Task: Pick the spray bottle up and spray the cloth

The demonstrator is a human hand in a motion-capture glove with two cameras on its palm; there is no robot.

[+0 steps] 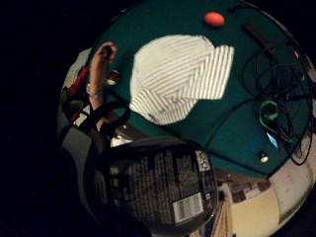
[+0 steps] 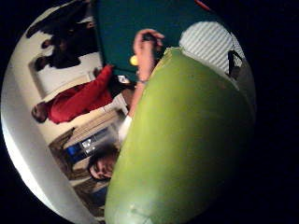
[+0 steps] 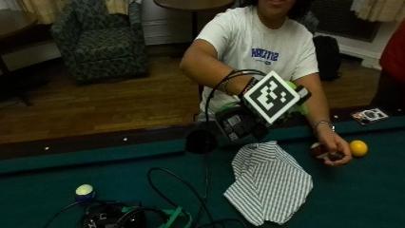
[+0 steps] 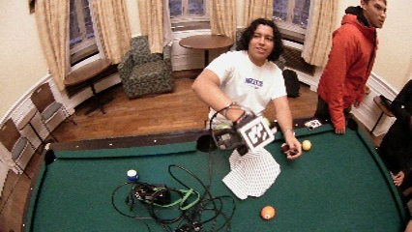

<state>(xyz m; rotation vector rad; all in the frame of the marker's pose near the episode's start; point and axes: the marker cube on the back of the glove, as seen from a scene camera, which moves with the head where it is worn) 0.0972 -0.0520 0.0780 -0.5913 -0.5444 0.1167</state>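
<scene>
Above cloth (image 3: 269, 183): bottle (image 2: 187, 140), axis unclear

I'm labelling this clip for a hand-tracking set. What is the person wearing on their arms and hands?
The right hand wears a black glove with black device housings strapped on. The arm above it is bare below the short sleeve of a white T-shirt with blue chest lettering. The left hand is bare, with a silver bracelet at its wrist.

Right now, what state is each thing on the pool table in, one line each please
spray bottle: green, lifted off the table, held in the gloved right hand above the cloth
cloth: striped, lying rumpled on the green felt
yellow ball: resting on the felt beside the bare hand
orange ball: resting on the felt, apart from the cloth
</scene>
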